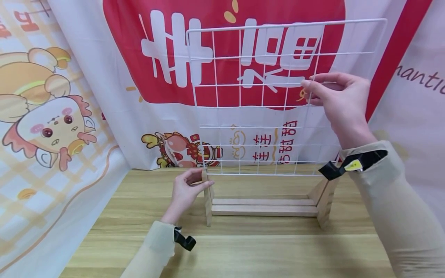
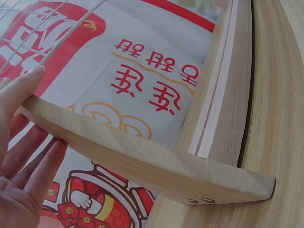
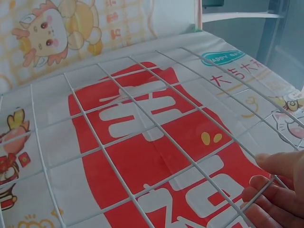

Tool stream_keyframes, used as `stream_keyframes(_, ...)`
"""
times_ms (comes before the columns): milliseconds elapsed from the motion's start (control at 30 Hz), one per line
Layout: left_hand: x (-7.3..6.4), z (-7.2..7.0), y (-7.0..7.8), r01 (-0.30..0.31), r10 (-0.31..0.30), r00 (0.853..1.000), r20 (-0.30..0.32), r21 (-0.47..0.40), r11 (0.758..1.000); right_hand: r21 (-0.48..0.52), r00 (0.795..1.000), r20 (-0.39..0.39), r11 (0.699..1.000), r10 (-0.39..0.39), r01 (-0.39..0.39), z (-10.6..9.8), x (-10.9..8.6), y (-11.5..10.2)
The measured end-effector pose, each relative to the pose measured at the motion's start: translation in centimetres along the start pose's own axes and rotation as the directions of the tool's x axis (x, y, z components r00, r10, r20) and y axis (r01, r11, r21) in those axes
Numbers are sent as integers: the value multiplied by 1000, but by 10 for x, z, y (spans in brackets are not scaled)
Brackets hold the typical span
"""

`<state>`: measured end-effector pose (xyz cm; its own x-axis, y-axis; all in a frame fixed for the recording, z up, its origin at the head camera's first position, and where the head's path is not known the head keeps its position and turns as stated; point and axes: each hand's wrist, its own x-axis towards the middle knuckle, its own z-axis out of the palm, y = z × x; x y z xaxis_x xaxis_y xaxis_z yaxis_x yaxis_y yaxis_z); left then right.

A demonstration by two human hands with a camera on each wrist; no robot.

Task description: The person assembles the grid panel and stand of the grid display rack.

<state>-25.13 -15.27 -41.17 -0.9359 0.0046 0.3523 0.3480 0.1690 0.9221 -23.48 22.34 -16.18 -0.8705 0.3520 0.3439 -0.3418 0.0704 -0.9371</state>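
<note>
A white wire grid panel (image 1: 250,27) stands upright over a pale wooden stand (image 1: 264,211), its lower edge above the two crossbars. My right hand (image 1: 344,102) pinches wires near the panel's right side, thumb and fingers curled round them in the right wrist view. Low on the left, my left hand (image 1: 185,192) holds the top of the stand's left side board (image 2: 142,154), thumb on one side and fingers on the other. The grid's lower left corner is close to that thumb. Part of the right side board (image 1: 326,206) shows below the right sleeve.
The stand rests on a wood-grain table (image 1: 243,251). Behind it hangs a white and red printed cloth (image 1: 167,96), close to the grid. More printed cloth (image 1: 45,116) covers the left side. Black straps (image 1: 370,160) circle both wrists.
</note>
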Motion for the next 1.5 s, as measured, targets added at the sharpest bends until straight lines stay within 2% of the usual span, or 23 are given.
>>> stream_keyframes(267, 1, -3, -1, 7, -7, 1000, -8, -1, 1000, 92, 999, 21, 995, -28, 26, 2, -6, 1)
stream_keyframes(500, 0, -8, -4, -3, 2, 1000, -20, -16, 1000, 91, 998, 26, 995, -50, 47, 8, -11, 1)
stream_keyframes(867, 0, -29, -11, -24, 24, 999, -47, 11, 1000, 109, 998, 36, 993, -55, 51, 17, -21, 13)
stream_keyframes(1133, 1, -36, -11, -5, 5, 999, -37, 7, 1000, -12, 997, 18, 997, -73, 74, 26, -32, 22)
stream_keyframes(1333, 2, -36, -10, 1, -2, 999, -41, -8, 1000, 2, 994, 25, 994, -111, 111, 27, -35, 25)
stream_keyframes(1500, 2, -36, -7, -6, 6, 999, -33, 1, 1000, 27, 994, 30, 994, -109, 108, 27, -37, 29)
